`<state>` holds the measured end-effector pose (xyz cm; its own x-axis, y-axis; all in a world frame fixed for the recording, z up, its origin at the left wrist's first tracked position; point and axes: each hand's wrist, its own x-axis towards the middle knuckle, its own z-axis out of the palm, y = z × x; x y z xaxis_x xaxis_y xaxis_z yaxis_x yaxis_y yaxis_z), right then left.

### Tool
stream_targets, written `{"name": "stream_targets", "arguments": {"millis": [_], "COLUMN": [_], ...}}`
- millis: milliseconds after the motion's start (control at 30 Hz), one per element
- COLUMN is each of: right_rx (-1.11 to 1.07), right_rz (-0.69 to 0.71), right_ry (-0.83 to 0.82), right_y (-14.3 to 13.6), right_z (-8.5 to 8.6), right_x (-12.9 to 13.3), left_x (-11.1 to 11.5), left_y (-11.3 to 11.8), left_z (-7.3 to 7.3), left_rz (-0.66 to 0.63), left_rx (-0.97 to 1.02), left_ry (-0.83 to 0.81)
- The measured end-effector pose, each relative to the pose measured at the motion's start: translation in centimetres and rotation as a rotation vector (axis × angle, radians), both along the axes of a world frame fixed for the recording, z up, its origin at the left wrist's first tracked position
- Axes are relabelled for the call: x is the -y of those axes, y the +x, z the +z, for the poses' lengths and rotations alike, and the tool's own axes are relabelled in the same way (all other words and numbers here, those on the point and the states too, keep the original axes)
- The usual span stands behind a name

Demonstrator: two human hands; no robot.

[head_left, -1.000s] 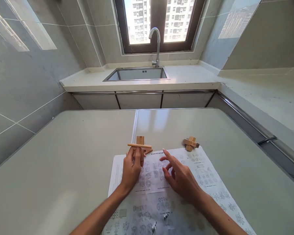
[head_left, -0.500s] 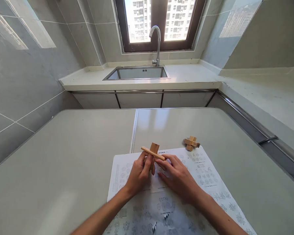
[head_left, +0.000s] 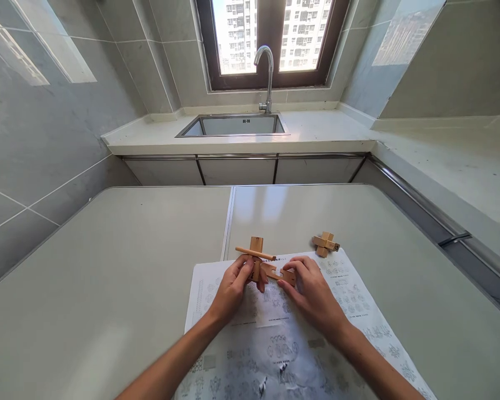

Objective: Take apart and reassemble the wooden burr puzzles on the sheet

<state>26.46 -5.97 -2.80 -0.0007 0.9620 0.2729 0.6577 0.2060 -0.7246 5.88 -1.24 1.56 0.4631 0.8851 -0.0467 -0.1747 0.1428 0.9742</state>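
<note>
My left hand (head_left: 234, 283) pinches a cluster of light wooden pieces (head_left: 256, 245), one block upright and a thin stick lying across it. In my right hand (head_left: 310, 286) is a notched wooden piece (head_left: 288, 276), held by its right end. Its left end meets or nearly meets the cluster; whether they touch I cannot tell. Both hands are above a printed sheet (head_left: 281, 328) covered with small diagrams. An interlocked wooden cross (head_left: 325, 244) rests at the sheet's upper right edge, beyond my right hand.
The sheet lies on a pale table (head_left: 108, 266) with a seam down its middle. Past the far edge stand a counter (head_left: 329, 126), a sink (head_left: 233, 125) and a faucet (head_left: 270, 78) under a window. Tiled walls rise at both sides.
My right hand has moved slightly right, and the notched piece now shows between my hands. The cluster in my left hand has turned more upright and shifted a little left.
</note>
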Motion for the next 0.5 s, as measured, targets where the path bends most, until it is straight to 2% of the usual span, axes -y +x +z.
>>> {"name": "stream_targets", "arguments": {"millis": [200, 333, 433, 500], "right_rx": [-0.081, -0.202, -0.424, -0.643], "right_rz": [0.011, -0.100, -0.177, -0.149], "right_ry": [-0.007, -0.001, -0.091, -0.193], "right_y": [-0.2, 0.0, 0.3, 0.5], "right_z": [0.4, 1.1, 1.8, 2.2], "right_x": [0.1, 0.1, 0.0, -0.2], "left_x": [-0.4, -0.6, -0.7, -0.8], "left_y": [-0.2, -0.3, -0.4, -0.5], "left_z": [-0.2, -0.7, -1.1, -1.2], "left_rz": [0.025, 0.076, 0.056, 0.030], "left_rx": [0.093, 0.178, 0.221, 0.232], "left_ry": [-0.143, -0.233, -0.280, -0.298]}}
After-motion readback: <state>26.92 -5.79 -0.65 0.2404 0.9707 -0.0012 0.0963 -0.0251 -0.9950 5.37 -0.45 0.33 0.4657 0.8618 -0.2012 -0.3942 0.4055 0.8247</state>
